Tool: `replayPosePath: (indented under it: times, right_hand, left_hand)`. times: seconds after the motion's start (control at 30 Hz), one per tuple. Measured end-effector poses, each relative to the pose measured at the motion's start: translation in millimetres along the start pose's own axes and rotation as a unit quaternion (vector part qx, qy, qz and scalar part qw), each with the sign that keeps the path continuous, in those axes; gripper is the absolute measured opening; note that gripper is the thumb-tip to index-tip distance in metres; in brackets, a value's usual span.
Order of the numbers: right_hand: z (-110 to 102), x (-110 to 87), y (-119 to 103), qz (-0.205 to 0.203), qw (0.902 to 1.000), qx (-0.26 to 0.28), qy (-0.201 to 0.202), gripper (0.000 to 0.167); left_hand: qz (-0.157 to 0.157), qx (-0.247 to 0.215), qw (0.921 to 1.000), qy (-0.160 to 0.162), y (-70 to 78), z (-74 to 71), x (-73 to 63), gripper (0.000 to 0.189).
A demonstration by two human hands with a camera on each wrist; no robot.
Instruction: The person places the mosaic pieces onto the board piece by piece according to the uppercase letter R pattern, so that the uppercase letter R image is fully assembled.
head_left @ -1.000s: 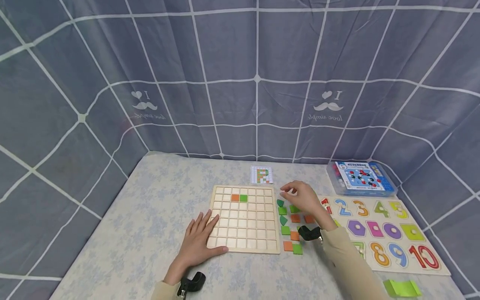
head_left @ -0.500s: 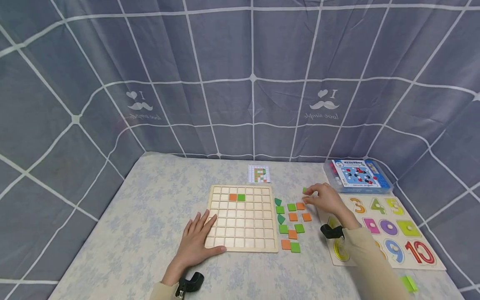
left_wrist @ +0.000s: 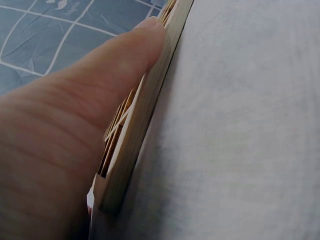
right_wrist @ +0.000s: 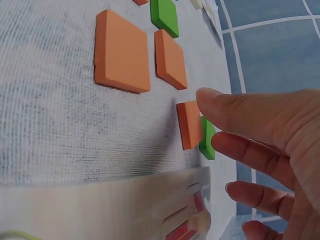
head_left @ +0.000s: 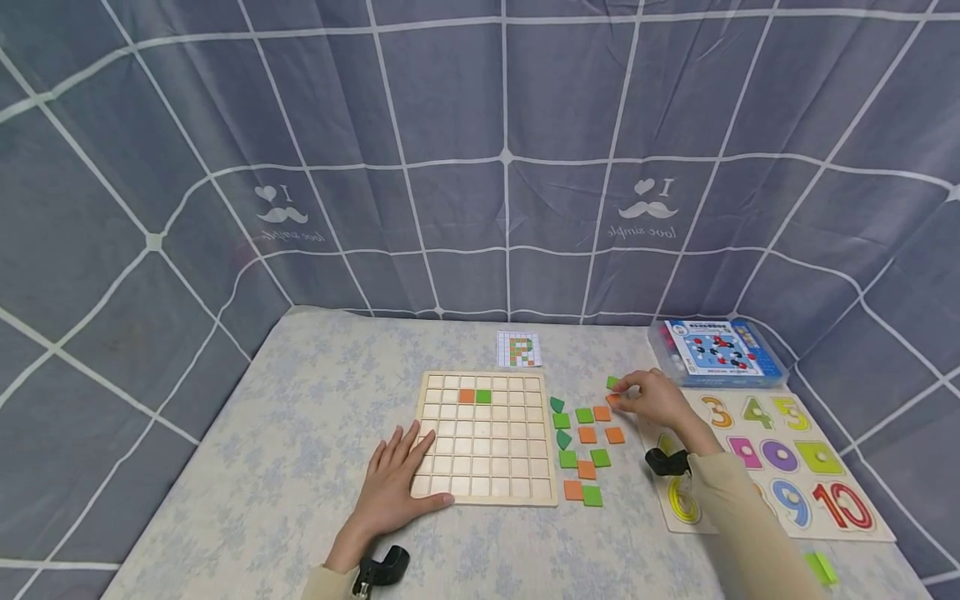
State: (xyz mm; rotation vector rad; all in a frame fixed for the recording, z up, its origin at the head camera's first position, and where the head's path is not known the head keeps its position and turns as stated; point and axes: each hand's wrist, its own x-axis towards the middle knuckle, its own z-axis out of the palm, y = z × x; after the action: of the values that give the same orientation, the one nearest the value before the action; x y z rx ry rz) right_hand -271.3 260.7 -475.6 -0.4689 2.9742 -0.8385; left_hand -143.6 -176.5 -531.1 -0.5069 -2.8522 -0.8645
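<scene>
A wooden grid board (head_left: 480,467) lies flat, with one orange square tile (head_left: 467,396) and one green square tile (head_left: 483,397) side by side in its upper part. My left hand (head_left: 397,475) rests spread on the board's lower left corner; in the left wrist view the thumb (left_wrist: 125,55) lies along its edge. Right of the board, my right hand (head_left: 656,400) pinches an orange square tile (right_wrist: 190,125) between thumb and fingers. Just behind that tile is a green square tile (right_wrist: 206,139). Several loose orange and green tiles (head_left: 588,435) lie between board and hand.
A pattern card (head_left: 518,349) lies behind the board. To the right are a wooden number puzzle (head_left: 757,492), partly under the right arm, and a plastic box (head_left: 723,354) with a molecule picture. A bright green piece (head_left: 821,568) lies near the front right.
My right hand has moved right from beside the board to the far loose tiles, and its fingers have closed on an orange tile. The left hand stays in place.
</scene>
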Motion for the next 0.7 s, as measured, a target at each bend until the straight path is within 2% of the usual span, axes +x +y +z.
replayPosePath:
  times: [0.23, 0.7]
  right_hand:
    - [3.9, 1.5, 2.9, -0.018, 0.9997, -0.013, 0.006, 0.020]
    - [6.1, 5.9, 8.4, -0.014, 0.9997, -0.015, -0.013, 0.019]
  left_hand:
    - [0.005, 0.003, 1.0000, 0.003, -0.6, 0.9, 0.4, 0.097]
    - [0.010, 0.007, 0.9999, 0.010, -1.5, 1.5, 0.3, 0.096]
